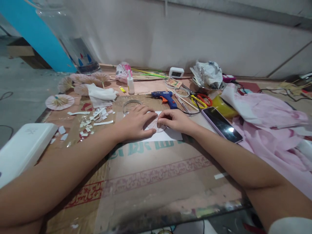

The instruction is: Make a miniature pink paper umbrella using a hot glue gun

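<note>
Our white paper [173, 135] lies on the cardboard [156, 182] in the middle of the desk [146, 85], with thin reddish lines forming a rounded figure on it; we cannot tell whether they are drawn or laid on. At its right part, our right grip [176, 121] pinches a thin strand [158, 126] between thumb and fingertips, upright or nearly so. Our left grip [136, 123] rests palm down over the paper's left side, thumb and fingers spread around the figure.

To do this well, we would likely steady the sheet with the left fingers, hold the strand close to its lower end, and make only small finger movements, both wrists low.

Beyond the paper, a clear ring [124, 107] sits just past our left fingers, and the blue glue gun [165, 96] points its nozzle left, so reaching forward calls for care. Paper scraps [99, 114] lie to the left, the phone [221, 125] and pink cloth [270, 130] to the right. The flat cardboard running toward the desk's near edge seems the best room for drawing back.
</note>
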Tool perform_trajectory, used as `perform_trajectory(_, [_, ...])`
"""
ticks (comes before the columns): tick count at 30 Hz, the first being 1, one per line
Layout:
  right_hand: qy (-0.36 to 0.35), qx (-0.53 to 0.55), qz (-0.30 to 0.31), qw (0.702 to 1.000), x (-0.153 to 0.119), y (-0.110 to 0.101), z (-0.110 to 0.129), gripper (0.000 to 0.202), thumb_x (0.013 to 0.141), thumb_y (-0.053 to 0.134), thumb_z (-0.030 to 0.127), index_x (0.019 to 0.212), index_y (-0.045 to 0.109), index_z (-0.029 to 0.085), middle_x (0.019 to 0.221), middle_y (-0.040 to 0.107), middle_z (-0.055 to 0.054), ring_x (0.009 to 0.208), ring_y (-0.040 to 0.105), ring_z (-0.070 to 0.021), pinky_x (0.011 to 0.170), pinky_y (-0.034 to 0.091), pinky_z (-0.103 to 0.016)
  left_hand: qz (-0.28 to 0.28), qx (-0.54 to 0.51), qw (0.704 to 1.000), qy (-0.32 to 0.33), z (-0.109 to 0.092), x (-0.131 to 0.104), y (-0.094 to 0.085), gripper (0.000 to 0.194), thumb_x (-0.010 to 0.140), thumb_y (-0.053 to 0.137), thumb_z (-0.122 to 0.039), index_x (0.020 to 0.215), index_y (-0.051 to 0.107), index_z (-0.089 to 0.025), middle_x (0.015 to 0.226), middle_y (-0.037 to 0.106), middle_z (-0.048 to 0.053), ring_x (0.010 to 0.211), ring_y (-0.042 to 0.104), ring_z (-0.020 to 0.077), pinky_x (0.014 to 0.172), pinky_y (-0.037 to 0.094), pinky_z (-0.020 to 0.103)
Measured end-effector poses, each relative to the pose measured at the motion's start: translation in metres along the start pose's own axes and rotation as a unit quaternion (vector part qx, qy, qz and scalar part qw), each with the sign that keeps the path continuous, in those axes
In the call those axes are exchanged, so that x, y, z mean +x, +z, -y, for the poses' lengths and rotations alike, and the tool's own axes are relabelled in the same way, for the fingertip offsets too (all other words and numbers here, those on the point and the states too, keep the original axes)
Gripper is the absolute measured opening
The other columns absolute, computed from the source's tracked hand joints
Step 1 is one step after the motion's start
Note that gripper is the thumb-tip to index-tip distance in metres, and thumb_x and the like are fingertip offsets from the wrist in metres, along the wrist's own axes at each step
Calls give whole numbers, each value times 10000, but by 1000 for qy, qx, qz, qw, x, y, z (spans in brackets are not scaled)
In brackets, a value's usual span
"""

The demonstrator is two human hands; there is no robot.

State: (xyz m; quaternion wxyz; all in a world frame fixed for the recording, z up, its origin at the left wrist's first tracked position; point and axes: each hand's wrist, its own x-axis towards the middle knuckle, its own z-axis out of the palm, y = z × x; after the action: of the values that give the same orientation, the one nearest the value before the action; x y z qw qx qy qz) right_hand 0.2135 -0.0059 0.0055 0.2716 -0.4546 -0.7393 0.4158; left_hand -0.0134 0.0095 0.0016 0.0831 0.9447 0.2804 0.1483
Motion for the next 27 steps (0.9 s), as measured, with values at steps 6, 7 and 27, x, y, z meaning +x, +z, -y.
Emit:
perform_trajectory(6, [0, -22, 2, 1000, 1, 0, 1, 127, 841, 636, 271, 808, 704, 169, 750, 716, -15, 701, 634, -147, 677, 461, -264, 3, 4, 1000, 1, 1, 0, 0, 506, 918, 563, -517, 1298, 608, -187, 1349, 583, 140, 1255, 516, 333, 1105, 377, 516])
perform_trajectory(7, [-1, -29, 1, 1000, 1, 0, 1, 130, 842, 639, 273, 808, 706, 167, 751, 712, -15, 700, 628, -146, 676, 455, -264, 4, 4, 1000, 0, 1, 0, 1, 516, 917, 565, -519, 1305, 606, -181, 1347, 582, 142, 1254, 517, 335, 1104, 379, 518])
perform_trajectory(27, [-3, -73, 49, 996, 0, -4, 11, 105, 852, 642, 210, 789, 712, 165, 744, 720, -2, 703, 636, -135, 675, 437, -239, 25, 4, 999, -19, -1, 1, 0, 566, 911, 565, -515, 1354, 593, -164, 1376, 565, 152, 1284, 496, 353, 1128, 369, 539])
